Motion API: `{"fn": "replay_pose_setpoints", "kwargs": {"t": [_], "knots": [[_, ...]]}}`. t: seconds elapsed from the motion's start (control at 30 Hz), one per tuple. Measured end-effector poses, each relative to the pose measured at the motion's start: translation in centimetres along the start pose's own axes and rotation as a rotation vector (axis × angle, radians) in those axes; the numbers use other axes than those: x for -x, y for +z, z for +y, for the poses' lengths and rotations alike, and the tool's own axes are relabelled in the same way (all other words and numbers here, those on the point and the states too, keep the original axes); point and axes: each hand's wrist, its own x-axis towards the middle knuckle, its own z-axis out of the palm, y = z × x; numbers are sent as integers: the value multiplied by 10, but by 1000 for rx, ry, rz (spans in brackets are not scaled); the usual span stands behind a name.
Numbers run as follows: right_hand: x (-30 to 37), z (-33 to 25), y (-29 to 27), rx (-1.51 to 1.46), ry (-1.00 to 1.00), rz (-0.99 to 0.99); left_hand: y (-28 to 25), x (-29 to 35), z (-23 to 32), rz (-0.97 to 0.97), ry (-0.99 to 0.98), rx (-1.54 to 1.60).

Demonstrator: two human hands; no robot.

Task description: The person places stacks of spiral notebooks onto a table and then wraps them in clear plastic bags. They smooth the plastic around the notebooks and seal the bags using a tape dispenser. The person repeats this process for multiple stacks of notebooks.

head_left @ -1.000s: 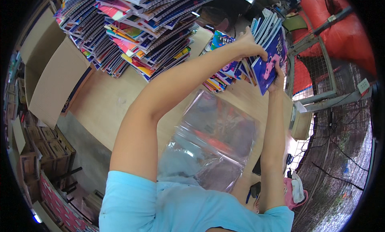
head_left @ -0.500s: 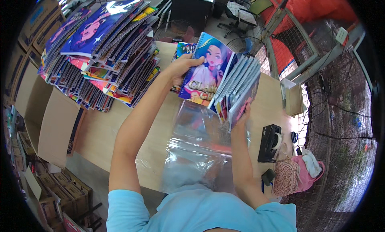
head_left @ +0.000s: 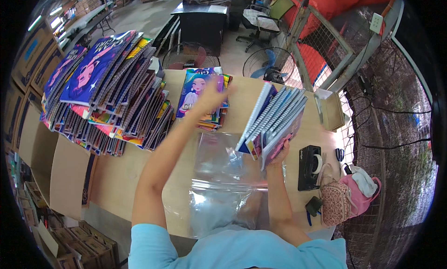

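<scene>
My right hand [head_left: 280,153] grips the lower end of a fanned bundle of spiral notebooks [head_left: 274,120], tilted above the table with the wire bindings facing up. Over a short pile of colourful notebooks [head_left: 190,90] is my left hand [head_left: 213,99], its fingers smeared by motion. The top cover there shows a drawn figure with dark teal hair. Clear plastic film [head_left: 228,171] lies flat on the table in front of me, below both hands. A tall, leaning stack of spiral notebooks [head_left: 88,80] with blue and purple covers stands to the left.
On the table's right are a black tape dispenser [head_left: 309,169], scissors [head_left: 340,154] and a pink patterned bag [head_left: 336,204]. An open carton [head_left: 70,176] stands at the left edge. Beyond the table are two fans, one with blue blades [head_left: 269,64], and an office chair [head_left: 263,22].
The notebook with the teal-haired figure has left my left hand's grip and lies on the short pile. The bundle stays in my right hand. The view has tilted up slightly.
</scene>
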Motion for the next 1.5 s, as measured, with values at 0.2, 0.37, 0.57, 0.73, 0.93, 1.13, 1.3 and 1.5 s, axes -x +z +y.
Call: {"fn": "replay_pose_setpoints", "kwargs": {"t": [0.2, 0.37, 0.57, 0.73, 0.93, 1.13, 1.3, 1.5], "knots": [[14, 12, 46, 7, 104, -88, 27, 8, -7, -353, -338, 596], [12, -13, -38, -34, 152, -197, -55, -60, -42, -7, -102, 298], [57, -9, 5, 17, 123, 17, -105, -62, -85, 245, -103, -580], [89, -51, -2, 145, 311, 21, -23, 53, 33, -117, 911, -501], [150, -122, 105, 400, 938, 105, 14, 178, 111, -643, 1290, -271], [193, -106, 75, 643, 317, 3, 17, 244, 83, -300, 29, 476], [203, -74, 62, 923, -66, -300, 43, 291, 36, -132, 28, 461], [204, -47, 24, 872, -125, -410, 61, 306, -20, -175, 41, 465]]}}
